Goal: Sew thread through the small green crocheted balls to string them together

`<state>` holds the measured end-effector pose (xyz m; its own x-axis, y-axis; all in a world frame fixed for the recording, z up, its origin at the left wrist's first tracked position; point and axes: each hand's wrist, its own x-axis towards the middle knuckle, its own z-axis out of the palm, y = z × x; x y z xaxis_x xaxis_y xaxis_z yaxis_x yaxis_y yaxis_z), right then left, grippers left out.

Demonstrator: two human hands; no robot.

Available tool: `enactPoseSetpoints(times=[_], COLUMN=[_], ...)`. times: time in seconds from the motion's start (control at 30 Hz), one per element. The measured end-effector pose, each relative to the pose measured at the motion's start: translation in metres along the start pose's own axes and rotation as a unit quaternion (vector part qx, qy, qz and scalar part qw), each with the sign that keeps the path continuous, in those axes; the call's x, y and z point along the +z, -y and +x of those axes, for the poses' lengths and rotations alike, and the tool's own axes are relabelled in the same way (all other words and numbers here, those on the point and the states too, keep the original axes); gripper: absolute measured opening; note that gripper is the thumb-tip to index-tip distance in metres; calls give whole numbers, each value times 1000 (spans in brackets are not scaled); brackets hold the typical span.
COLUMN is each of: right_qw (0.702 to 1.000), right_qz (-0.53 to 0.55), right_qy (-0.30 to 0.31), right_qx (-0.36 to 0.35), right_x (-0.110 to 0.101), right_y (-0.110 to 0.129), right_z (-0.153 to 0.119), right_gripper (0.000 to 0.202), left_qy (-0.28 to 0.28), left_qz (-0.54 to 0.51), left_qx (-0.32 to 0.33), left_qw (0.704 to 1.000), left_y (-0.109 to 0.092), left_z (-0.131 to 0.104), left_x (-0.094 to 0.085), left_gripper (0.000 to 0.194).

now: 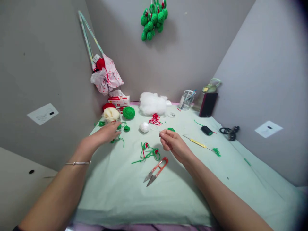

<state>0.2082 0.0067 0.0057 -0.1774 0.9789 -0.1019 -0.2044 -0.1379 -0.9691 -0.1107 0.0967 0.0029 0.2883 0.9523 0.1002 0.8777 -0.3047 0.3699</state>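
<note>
My left hand reaches over the table's left side with its fingers stretched out. Beneath and beside its fingertips lie small green crocheted balls with loose yarn tails; the hand partly hides some. Right of the table's middle, my right hand is closed in a pinch; whatever it may hold is too small to make out. A bit of green crochet shows just behind it. Between the hands lie green yarn pieces with red parts. Orange-handled thread snips rest in front of them, blades toward me.
Along the back are white stuffing, a tissue pack, a green yarn ball, a glass jar and a dark phone. A yellow-handled crochet hook and black thread spool lie right.
</note>
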Motion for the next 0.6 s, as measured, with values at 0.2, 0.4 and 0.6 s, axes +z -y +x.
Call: enactPoseSetpoints(times=[0.2, 0.4, 0.6], right_qw=[1000, 1000, 996], right_qz=[-6, 20, 75], right_qy=[5, -13, -35], right_qx=[-2, -18, -13], right_x=[2, 0, -6], right_y=[-1, -1, -2], right_z=[-1, -1, 2], right_gripper=[37, 39, 39], left_qy=[45, 55, 8], left_qz=[35, -78, -46], left_qx=[25, 82, 84], left_qw=[998, 992, 995], left_y=[-37, -65, -64], left_z=[7, -5, 8], left_x=[23, 1, -3], left_gripper=[48, 37, 30])
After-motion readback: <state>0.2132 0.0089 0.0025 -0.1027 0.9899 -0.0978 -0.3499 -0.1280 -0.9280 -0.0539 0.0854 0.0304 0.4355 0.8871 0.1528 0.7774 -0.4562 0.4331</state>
